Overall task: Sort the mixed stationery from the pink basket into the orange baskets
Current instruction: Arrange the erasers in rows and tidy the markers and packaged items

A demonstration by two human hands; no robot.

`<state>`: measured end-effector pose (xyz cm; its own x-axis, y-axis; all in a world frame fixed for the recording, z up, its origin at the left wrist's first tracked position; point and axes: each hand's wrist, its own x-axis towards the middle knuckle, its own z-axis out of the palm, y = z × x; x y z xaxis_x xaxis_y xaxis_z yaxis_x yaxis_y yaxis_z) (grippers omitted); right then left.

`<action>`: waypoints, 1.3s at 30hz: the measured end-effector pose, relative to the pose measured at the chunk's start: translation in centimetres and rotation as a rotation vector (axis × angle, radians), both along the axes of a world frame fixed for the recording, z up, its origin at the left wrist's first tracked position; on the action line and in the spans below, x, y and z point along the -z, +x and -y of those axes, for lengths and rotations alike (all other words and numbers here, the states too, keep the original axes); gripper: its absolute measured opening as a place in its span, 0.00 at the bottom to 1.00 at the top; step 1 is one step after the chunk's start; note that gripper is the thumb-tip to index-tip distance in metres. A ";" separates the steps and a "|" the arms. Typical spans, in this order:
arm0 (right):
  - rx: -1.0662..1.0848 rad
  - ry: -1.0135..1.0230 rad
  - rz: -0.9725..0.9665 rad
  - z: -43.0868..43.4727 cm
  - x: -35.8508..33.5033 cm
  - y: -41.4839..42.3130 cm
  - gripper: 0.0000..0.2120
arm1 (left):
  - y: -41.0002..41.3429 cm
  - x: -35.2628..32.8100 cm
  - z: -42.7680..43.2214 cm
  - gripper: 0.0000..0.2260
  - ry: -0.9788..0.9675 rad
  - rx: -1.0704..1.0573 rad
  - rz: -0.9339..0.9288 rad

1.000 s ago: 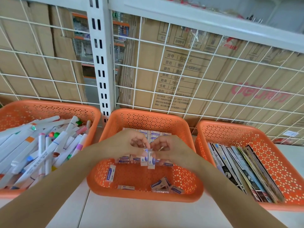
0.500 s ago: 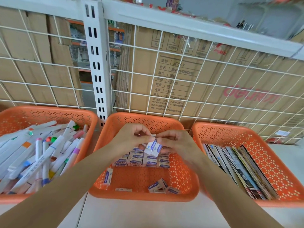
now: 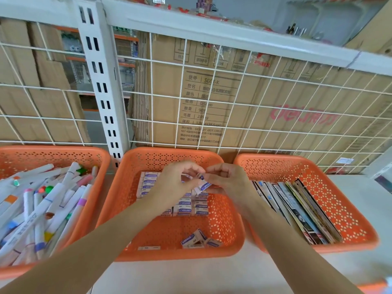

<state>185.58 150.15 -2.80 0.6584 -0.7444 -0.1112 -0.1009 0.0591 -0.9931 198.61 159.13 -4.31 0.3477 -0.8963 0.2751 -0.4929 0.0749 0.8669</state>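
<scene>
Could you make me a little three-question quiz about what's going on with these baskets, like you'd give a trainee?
1. True or false: the left orange basket holds marker pens.
2. Multiple choice: what do both hands, left hand and right hand, hold over the middle orange basket? A) a marker B) small erasers C) a booklet
3. Fill in: the right orange basket holds thin ______ standing on edge, side by side.

Key:
1. True.
2. B; packs marked "ERASER" also lie in neat rows below the hands, with a few loose ones near the front.
3. Booklets.
</scene>
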 end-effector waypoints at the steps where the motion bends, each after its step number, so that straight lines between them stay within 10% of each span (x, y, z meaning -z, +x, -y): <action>1: -0.006 -0.002 -0.013 0.0 0.1 0.0 0.08 | 0.1 0.1 0.1 0.10 0.009 -0.001 -0.027; 15: -0.028 -0.151 -0.082 0.3 0.1 0.6 0.05 | 0.2 0.7 0.8 0.06 -0.011 -0.080 -0.398; 22: 0.074 -0.041 -0.004 0.6 0.1 0.6 0.04 | -0.1 1.4 1.1 0.16 -0.021 0.020 0.259; 29: 0.190 -0.507 -0.242 1.7 1.0 -0.5 0.04 | -0.8 0.9 1.6 0.16 0.179 0.129 0.471; 39: 0.229 -0.587 -0.191 1.9 1.2 -1.4 0.05 | -1.4 3.2 2.6 0.19 0.312 0.382 0.804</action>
<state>184.15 148.29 -4.05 0.4849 -0.8360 0.2569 -0.3280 -0.4461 -0.8327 197.20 156.57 -7.48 -0.1748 -0.9841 0.0329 -0.9418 0.1769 0.2859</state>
